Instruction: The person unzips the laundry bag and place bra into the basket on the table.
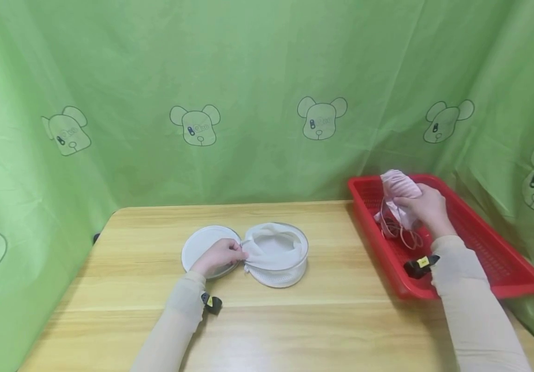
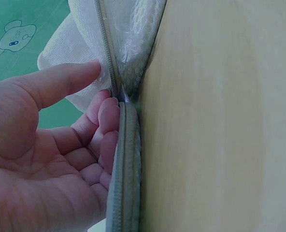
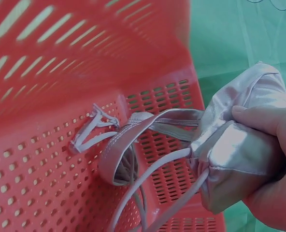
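Note:
A round white mesh laundry bag [image 1: 282, 276] stands on the table, its zipped flap [image 1: 198, 249] folded out to the left. My left hand [image 1: 220, 255] pinches the bag's edge where flap and body meet. In the left wrist view, the curled fingers of that hand [image 2: 51, 140] lie against the zipper [image 2: 120, 183], with the thumb on the white mesh. My right hand [image 1: 427, 206] grips a pink satin garment, seemingly a bra [image 1: 402, 188], over the red basket [image 1: 388, 268]. Thin straps [image 3: 155, 171] and a stitched band [image 3: 116, 154] hang from it inside the basket.
The basket has slotted walls and stands at the table's right side. A green curtain [image 1: 257, 170] with bear-head prints hangs behind and along both sides of the wooden table [image 1: 267, 330].

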Demonstrator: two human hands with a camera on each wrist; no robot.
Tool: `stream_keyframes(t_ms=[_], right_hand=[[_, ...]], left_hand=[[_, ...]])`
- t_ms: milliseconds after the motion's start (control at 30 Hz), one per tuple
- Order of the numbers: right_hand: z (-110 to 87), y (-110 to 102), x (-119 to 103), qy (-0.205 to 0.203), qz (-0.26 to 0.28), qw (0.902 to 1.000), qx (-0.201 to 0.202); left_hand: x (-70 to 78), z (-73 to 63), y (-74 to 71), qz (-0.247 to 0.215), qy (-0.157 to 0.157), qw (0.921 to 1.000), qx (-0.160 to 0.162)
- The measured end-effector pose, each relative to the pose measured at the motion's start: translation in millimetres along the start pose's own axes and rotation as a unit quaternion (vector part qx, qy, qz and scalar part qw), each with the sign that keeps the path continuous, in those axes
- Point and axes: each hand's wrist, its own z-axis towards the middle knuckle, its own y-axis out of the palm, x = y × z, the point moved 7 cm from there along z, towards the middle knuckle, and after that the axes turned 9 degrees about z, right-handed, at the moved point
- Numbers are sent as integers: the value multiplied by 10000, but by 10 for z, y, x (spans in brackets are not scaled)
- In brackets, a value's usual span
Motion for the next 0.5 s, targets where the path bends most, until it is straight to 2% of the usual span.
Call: stream_keyframes(t_ms=[500], right_hand=[[16, 134, 183, -46, -403, 9989, -245]], left_hand=[[3, -9, -1, 5, -59, 10000, 9]])
